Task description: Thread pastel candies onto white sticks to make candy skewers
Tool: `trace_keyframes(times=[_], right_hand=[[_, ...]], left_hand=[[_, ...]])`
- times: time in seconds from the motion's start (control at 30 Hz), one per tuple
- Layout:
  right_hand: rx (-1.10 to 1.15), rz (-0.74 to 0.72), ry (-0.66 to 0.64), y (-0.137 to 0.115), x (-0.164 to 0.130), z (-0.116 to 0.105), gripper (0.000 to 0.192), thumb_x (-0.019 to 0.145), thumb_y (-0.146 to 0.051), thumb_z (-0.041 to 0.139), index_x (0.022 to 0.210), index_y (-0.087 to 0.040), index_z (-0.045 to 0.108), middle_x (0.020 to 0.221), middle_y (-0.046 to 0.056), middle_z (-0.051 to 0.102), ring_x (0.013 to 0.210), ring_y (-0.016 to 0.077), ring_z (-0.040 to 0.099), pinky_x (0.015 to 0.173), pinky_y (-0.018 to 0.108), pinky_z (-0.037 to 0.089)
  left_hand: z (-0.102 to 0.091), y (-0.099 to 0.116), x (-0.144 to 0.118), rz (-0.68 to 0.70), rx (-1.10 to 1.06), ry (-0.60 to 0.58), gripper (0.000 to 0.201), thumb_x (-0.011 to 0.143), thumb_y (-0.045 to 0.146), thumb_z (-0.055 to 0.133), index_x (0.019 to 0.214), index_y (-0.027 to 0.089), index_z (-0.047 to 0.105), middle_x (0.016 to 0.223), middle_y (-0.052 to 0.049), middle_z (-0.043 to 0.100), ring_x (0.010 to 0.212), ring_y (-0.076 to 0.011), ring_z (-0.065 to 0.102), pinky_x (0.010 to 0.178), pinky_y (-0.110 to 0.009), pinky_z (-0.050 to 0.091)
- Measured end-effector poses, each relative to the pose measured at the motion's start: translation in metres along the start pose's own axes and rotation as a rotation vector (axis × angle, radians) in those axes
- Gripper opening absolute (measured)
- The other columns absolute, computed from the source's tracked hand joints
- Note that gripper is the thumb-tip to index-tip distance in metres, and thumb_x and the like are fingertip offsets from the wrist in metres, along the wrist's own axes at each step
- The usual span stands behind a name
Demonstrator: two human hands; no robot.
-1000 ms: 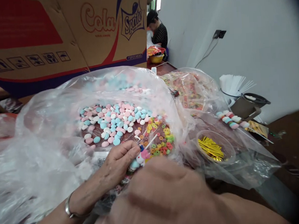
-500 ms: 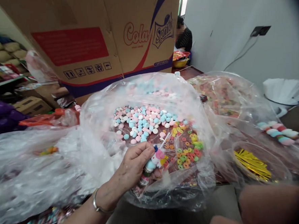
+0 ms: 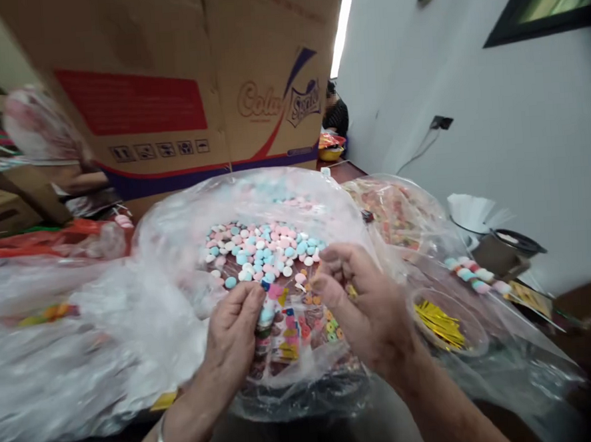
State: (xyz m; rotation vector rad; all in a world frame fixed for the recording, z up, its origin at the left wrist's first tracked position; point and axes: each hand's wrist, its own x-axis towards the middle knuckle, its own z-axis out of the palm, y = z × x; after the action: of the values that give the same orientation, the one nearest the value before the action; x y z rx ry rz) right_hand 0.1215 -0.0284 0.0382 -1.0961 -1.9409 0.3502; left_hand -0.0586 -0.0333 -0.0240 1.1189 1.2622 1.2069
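My left hand [image 3: 234,321] is closed, thumb against fingers, on a small clear candy packet printed in pink, blue and yellow [image 3: 288,331]. Pale blue pieces show through its upper part; its lower end is blurred. To the right, my right hand [image 3: 363,300] hovers over the candies with fingers curled and the thumb apart, and I see nothing between them. Under and beyond both hands, a large clear plastic bag [image 3: 172,248] holds pink, blue and white round candies [image 3: 264,246]. Fruit-coloured ring candies [image 3: 332,329] lie nearer, partly covered by my right hand.
A tall cardboard box [image 3: 165,49] stands behind the bag. On the right are a round tub of gold twist ties [image 3: 439,323], marshmallow twists [image 3: 471,273] and another candy bag [image 3: 392,208]. Crumpled clear plastic [image 3: 68,355] covers the left side. Two people are farther back.
My right hand has come in from the lower right corner to beside the packet. My left hand still grips the packet, a little farther left in view. The camera has turned slightly right.
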Motion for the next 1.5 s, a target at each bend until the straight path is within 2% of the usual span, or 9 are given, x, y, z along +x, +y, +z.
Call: trace_keyframes(times=[0.1,0.23,0.43,0.73,0.9,1.07,1.23,1.37,1.5], right_hand=[[0.216,0.227,-0.1,0.02,-0.009,0.023,0.029,0.086,-0.037,0.064,0.105,-0.019,0.052,0.081,0.001,0.061,0.064,0.0137,0.056,0.055,0.025,0.047],[0.392,0.405,-0.211,0.035,-0.019,0.043,0.02,0.081,-0.035,0.067,0.09,-0.019,0.056,0.071,-0.003,0.055,0.064,0.0131,0.052,0.058,0.024,0.044],[0.495,0.398,-0.107,0.046,-0.019,0.045,0.025,0.089,-0.039,0.059,0.073,-0.019,0.057,0.065,-0.003,0.052,0.062,0.0125,0.048,0.056,0.023,0.04],[0.802,0.431,-0.307,0.081,-0.028,0.035,0.021,0.088,-0.027,0.063,0.109,-0.023,0.064,0.083,-0.002,0.065,0.07,0.0117,0.06,0.065,0.023,0.048],[0.527,0.123,-0.372,0.086,-0.028,0.02,0.011,0.092,-0.022,0.059,0.09,-0.02,0.069,0.085,0.0,0.068,0.079,0.0137,0.063,0.075,0.025,0.049],[0.3,-0.08,-0.231,0.079,-0.032,0.015,0.02,0.097,-0.016,0.048,0.088,-0.019,0.066,0.08,0.002,0.066,0.077,0.0142,0.061,0.072,0.024,0.049],[0.195,-0.006,-0.078,0.076,-0.044,0.021,0.021,0.097,-0.014,0.045,0.086,-0.019,0.063,0.076,0.0,0.065,0.068,0.0128,0.061,0.063,0.022,0.049],[-0.197,-0.206,0.096,0.073,-0.055,0.015,0.02,0.099,-0.014,0.046,0.107,-0.015,0.064,0.089,0.007,0.069,0.085,0.019,0.06,0.079,0.031,0.048],[-0.457,-0.486,-0.111,0.063,-0.059,0.003,0.036,0.103,-0.018,0.034,0.127,-0.01,0.06,0.117,0.013,0.067,0.109,0.0263,0.053,0.102,0.045,0.035]], left_hand=[[0.004,0.0,0.002,0.188,0.129,0.085,0.027,0.093,0.048,0.055,0.083,0.023,0.061,0.068,0.004,0.054,0.063,-0.0152,0.052,0.057,-0.023,0.043],[0.016,0.002,0.005,0.325,0.244,0.019,0.024,0.094,0.036,0.053,0.077,0.022,0.062,0.076,0.001,0.056,0.075,-0.0179,0.053,0.07,-0.027,0.044],[0.026,-0.012,0.009,0.022,-0.174,-0.14,0.025,0.09,0.045,0.063,0.088,0.02,0.062,0.077,0.002,0.059,0.07,-0.014,0.052,0.064,-0.024,0.043],[0.033,-0.008,0.017,-0.344,-0.408,-0.355,0.023,0.073,0.033,0.076,0.072,0.015,0.062,0.058,-0.004,0.068,0.048,-0.0129,0.06,0.046,-0.019,0.045],[0.029,-0.015,0.027,-0.592,-0.383,-0.634,0.02,0.073,0.029,0.066,0.078,0.01,0.07,0.059,-0.01,0.07,0.04,-0.019,0.063,0.035,-0.023,0.047],[0.024,-0.013,0.028,-0.568,-0.363,-0.789,0.034,0.079,0.039,0.064,0.082,0.006,0.072,0.064,-0.012,0.071,0.037,-0.0117,0.055,0.033,-0.019,0.039],[0.025,-0.001,0.023,-0.508,-0.193,-0.706,0.033,0.079,0.045,0.072,0.072,0.013,0.064,0.058,-0.001,0.059,0.041,-0.0088,0.05,0.035,-0.017,0.032],[0.028,0.002,0.022,-0.466,-0.073,-0.594,0.039,0.081,0.05,0.07,0.066,0.016,0.059,0.056,0.002,0.057,0.043,-0.0077,0.046,0.038,-0.017,0.029],[0.028,0.002,0.02,-0.537,0.028,-0.665,0.035,0.081,0.05,0.068,0.069,0.018,0.059,0.057,0.002,0.056,0.043,-0.0095,0.045,0.035,-0.018,0.026]])
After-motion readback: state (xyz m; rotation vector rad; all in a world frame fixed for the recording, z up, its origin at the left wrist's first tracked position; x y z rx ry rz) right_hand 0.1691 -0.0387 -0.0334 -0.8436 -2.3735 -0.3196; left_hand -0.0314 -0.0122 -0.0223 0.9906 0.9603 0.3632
